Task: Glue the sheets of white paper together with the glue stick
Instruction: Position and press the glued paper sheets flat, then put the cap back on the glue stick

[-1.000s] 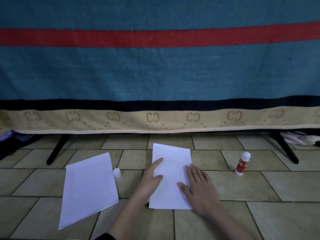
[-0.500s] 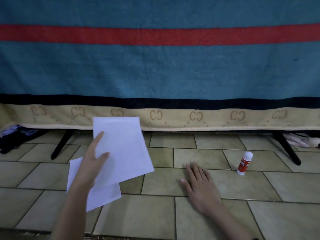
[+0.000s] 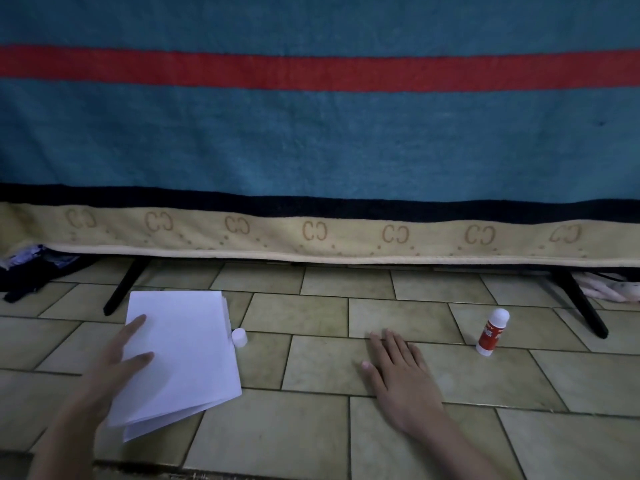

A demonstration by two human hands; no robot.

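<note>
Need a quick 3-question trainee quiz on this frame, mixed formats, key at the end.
1. True or false: the glue stick is lying flat on the floor.
2. Multiple choice: what is the left hand touching? A) the glue stick B) the stack of white paper C) the small white cap
3. Fill in: the right hand rests flat on the ____, holding nothing.

Key: 1. false, it stands upright. 2. B, its fingers lie on the top sheet. 3. tiled floor.
</note>
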